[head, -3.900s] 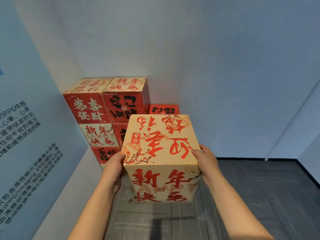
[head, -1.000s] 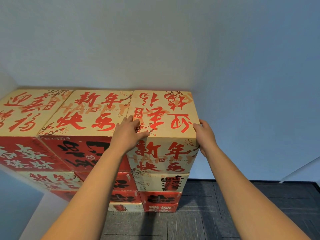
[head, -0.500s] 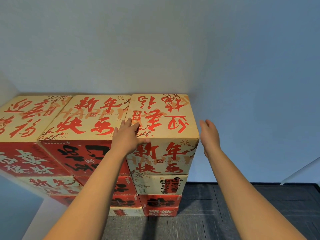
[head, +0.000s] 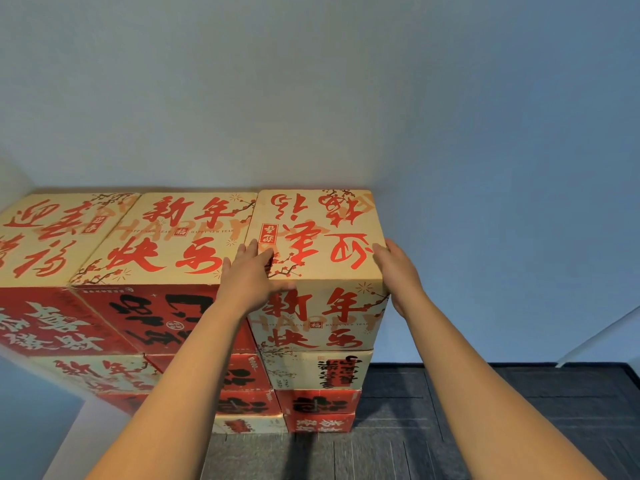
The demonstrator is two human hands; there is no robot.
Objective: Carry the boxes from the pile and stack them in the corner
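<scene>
The leftmost box (head: 41, 237) of the top row is cut off by the frame edge, and parts of the lower boxes are hidden behind the left forearm (head: 180, 368). The right face of the top box (head: 322, 230) cannot be seen, so the right palm's contact is hard to judge. That box is set upright on the right-hand column of the stack (head: 318, 372), back against the wall (head: 311, 98), close beside its neighbour (head: 166, 237). It looks nearly cubic, so no long axis can be told; its top print is turned upside down to the viewer. The left hand (head: 249, 275) is laid on its top left edge, fingers straight, thumb spread along the front edge. The right hand (head: 398, 271) is held flat at its upper right edge, fingers straight.
</scene>
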